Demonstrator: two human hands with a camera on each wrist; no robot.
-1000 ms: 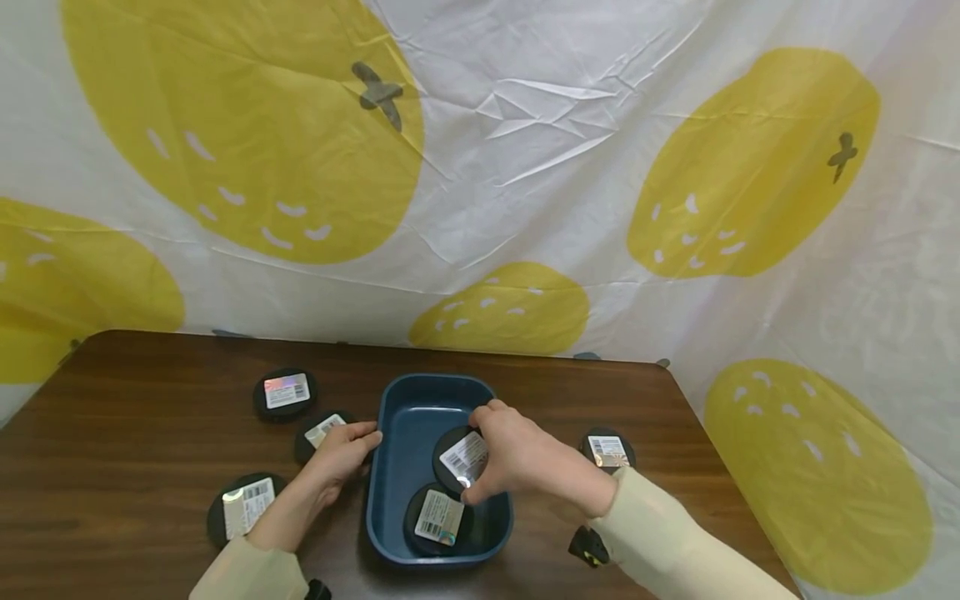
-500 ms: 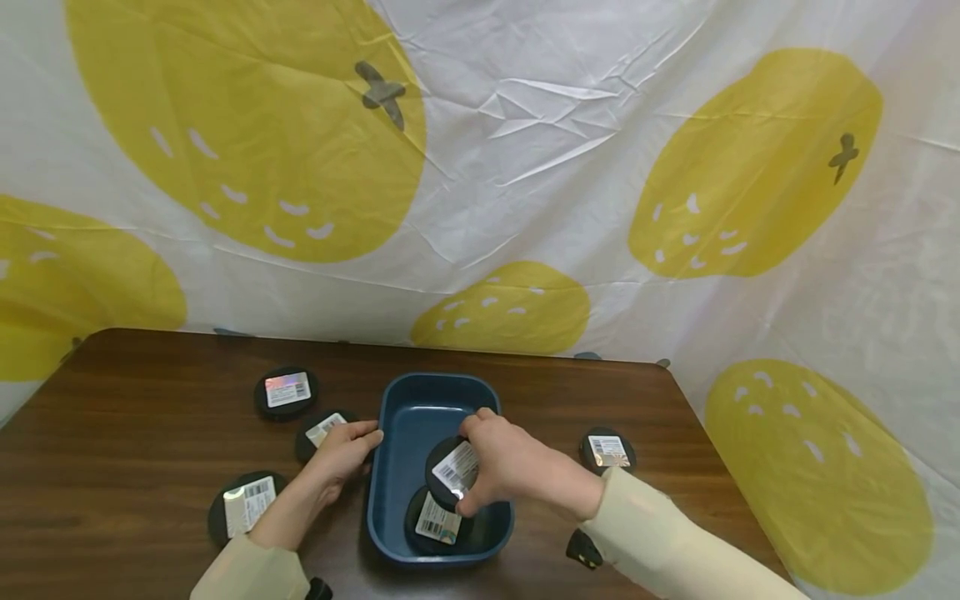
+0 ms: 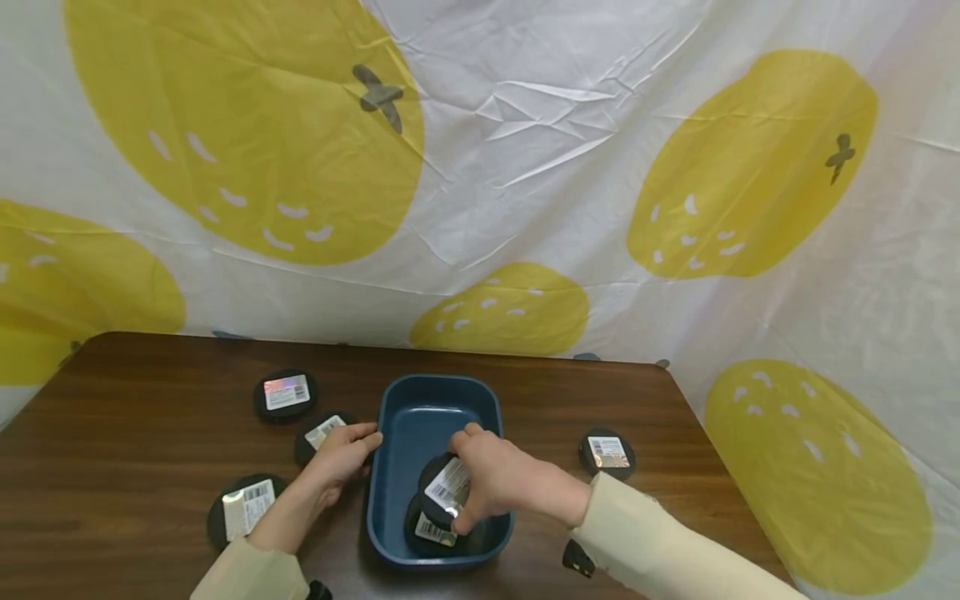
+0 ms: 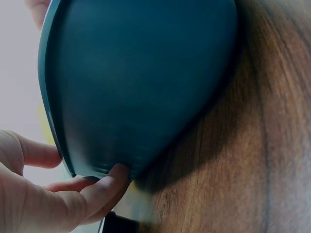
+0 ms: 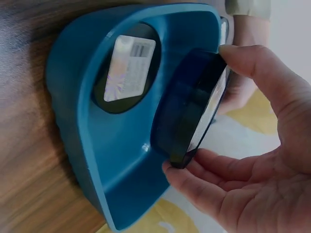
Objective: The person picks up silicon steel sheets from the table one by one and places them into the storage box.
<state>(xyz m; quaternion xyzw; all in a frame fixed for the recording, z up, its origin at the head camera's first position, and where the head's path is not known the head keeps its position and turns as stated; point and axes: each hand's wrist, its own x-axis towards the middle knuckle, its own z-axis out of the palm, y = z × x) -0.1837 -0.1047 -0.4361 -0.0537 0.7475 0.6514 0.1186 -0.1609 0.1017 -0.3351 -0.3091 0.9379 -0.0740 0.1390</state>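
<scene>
In the head view a deep blue rectangular tray (image 3: 382, 500) stands on the table. My left hand (image 3: 341, 458) holds its left side, thumb (image 4: 46, 154) at the rim and fingers (image 4: 104, 189) against the outer wall. My right hand (image 3: 498, 479) grips a flat round black container (image 3: 444, 492) by its edges, label side up. The right wrist view shows this container (image 5: 187, 107) held apart from the tray floor, its underside dark and glossy. A second labelled round container (image 5: 129, 73) lies in the near end of the tray, partly covered by the held one in the head view.
Left of the tray lie more round black containers with labels: one at the back (image 3: 285, 395), one behind my left hand (image 3: 318, 433), one near my left forearm (image 3: 243, 508). Another (image 3: 607, 452) lies to the right. A lemon-print cloth (image 3: 555, 167) hangs behind the table (image 3: 150, 417).
My right hand has moved the held container left and toward the near end of the tray, over the lying one. My left hand has stayed at the tray's side.
</scene>
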